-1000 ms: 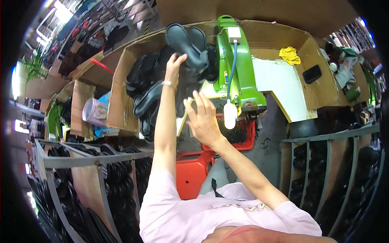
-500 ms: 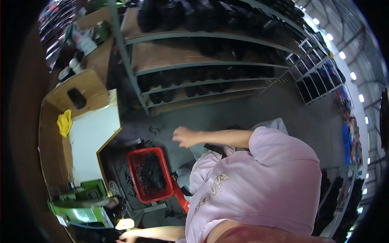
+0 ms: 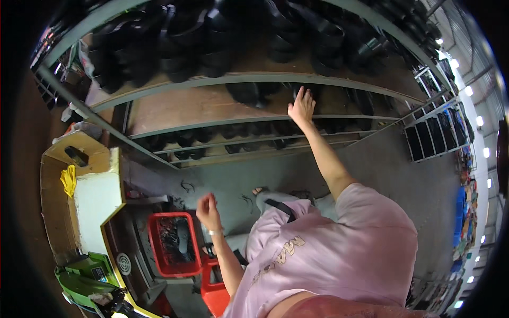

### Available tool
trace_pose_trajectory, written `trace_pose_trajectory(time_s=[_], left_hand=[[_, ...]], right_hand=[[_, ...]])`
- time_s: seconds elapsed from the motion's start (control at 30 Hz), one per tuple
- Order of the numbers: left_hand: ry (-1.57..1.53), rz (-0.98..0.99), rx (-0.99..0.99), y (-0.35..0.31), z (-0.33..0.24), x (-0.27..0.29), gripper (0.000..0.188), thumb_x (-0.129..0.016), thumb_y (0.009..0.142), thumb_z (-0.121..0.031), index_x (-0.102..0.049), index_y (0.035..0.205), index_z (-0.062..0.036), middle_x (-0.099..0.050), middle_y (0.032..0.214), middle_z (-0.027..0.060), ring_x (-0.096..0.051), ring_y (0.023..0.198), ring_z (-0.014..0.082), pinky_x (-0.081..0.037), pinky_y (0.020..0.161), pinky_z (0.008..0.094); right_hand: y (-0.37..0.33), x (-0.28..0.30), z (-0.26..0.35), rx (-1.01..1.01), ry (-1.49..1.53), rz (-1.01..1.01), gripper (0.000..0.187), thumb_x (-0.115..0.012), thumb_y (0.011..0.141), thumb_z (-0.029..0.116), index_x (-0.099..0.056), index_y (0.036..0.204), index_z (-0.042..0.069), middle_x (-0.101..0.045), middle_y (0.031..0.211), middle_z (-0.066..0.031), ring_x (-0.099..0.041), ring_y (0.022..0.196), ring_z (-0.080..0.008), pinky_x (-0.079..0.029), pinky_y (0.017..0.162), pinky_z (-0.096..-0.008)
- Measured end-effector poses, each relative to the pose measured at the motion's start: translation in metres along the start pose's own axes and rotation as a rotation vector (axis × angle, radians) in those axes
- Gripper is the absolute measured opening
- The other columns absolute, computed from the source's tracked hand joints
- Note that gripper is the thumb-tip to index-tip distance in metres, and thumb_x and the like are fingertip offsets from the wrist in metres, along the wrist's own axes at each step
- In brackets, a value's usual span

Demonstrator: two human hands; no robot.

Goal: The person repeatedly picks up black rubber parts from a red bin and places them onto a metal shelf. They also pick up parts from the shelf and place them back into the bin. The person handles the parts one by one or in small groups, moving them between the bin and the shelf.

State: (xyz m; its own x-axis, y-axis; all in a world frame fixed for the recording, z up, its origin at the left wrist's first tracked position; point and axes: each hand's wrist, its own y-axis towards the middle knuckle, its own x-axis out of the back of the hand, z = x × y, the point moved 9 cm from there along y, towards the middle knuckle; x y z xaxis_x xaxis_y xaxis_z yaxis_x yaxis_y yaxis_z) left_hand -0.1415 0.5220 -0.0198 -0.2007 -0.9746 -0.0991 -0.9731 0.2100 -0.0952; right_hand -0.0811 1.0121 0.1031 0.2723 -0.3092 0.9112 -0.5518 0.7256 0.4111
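My right hand (image 3: 302,107) reaches forward with its fingers stretched out and nothing held. It is at the front of a rack shelf (image 3: 180,105), close to dark shoe-like pieces (image 3: 248,94). My left hand (image 3: 208,211), a band at its wrist, is raised to the upper right of a red plastic basket (image 3: 154,241). Its fingers look loosely bent and slightly blurred, with no object visible in them. In the basket lie thin black scraps and a dark, elongated piece (image 3: 183,236).
A green machine (image 3: 79,278) stands beside a white worktop (image 3: 95,199) at left. A yellow cloth (image 3: 69,180) and a black object (image 3: 77,156) lie in the cardboard surround. Glossy black footwear (image 3: 222,40) fills the upper shelf. A red stool (image 3: 214,291) stands near my legs.
My right hand has moved from above the floor forward to the rack. My left hand has left the green machine's side and risen near the basket. The rack now looks nearer.
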Motion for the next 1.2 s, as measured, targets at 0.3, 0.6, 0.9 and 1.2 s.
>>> trace_pose_trajectory(time_s=[0.3, 0.6, 0.9, 1.2], left_hand=[[-0.106, 0.042, -0.149, 0.123, -0.07, -0.235, 0.02, -0.062, 0.082, -0.001, -0.062, 0.101, -0.0008, -0.064, 0.088, 0.0025, -0.057, 0.074, 0.0075, -0.047, 0.065, 0.0214], [0.915, 0.015, -0.095, 0.307, 0.046, -0.287, 0.04, -0.049, 0.085, -0.041, -0.066, 0.1, -0.0079, -0.065, 0.104, 0.0099, -0.059, 0.098, 0.0276, -0.045, 0.083, 0.0389], [1.116, -0.53, -0.398, 0.229, -0.107, -0.284, 0.043, -0.064, 0.066, -0.02, -0.055, 0.102, 0.002, -0.045, 0.112, 0.0217, -0.041, 0.101, 0.0382, -0.039, 0.081, 0.0476], [0.263, -0.499, -0.257, 0.298, -0.073, -0.122, 0.062, -0.066, 0.067, -0.013, -0.045, 0.122, 0.0045, -0.058, 0.1, 0.0174, -0.057, 0.085, 0.0291, -0.046, 0.077, 0.0366]], right_hand=[[0.029, 0.028, -0.089, 0.193, 0.301, -0.248, 0.018, -0.055, 0.074, 0.003, -0.06, 0.09, -0.002, -0.062, 0.085, -0.0222, -0.059, 0.079, -0.04, -0.049, 0.069, -0.0456], [-0.004, 0.037, -0.08, 0.317, 0.536, -0.279, 0.034, -0.058, 0.082, 0.001, -0.056, 0.116, 0.0, -0.058, 0.114, -0.0183, -0.055, 0.107, -0.031, -0.04, 0.092, -0.0382], [0.065, -0.036, -0.045, 0.432, 0.443, 0.23, 0.065, -0.065, 0.081, 0.04, -0.043, 0.128, 0.0, -0.037, 0.136, -0.0213, -0.028, 0.13, -0.0321, -0.017, 0.106, -0.0441], [0.113, -0.093, -0.07, -0.22, 1.269, 0.222, 0.083, -0.073, 0.072, 0.011, -0.022, 0.135, -0.005, -0.033, 0.137, -0.0175, -0.039, 0.119, -0.0287, -0.031, 0.101, -0.044]])
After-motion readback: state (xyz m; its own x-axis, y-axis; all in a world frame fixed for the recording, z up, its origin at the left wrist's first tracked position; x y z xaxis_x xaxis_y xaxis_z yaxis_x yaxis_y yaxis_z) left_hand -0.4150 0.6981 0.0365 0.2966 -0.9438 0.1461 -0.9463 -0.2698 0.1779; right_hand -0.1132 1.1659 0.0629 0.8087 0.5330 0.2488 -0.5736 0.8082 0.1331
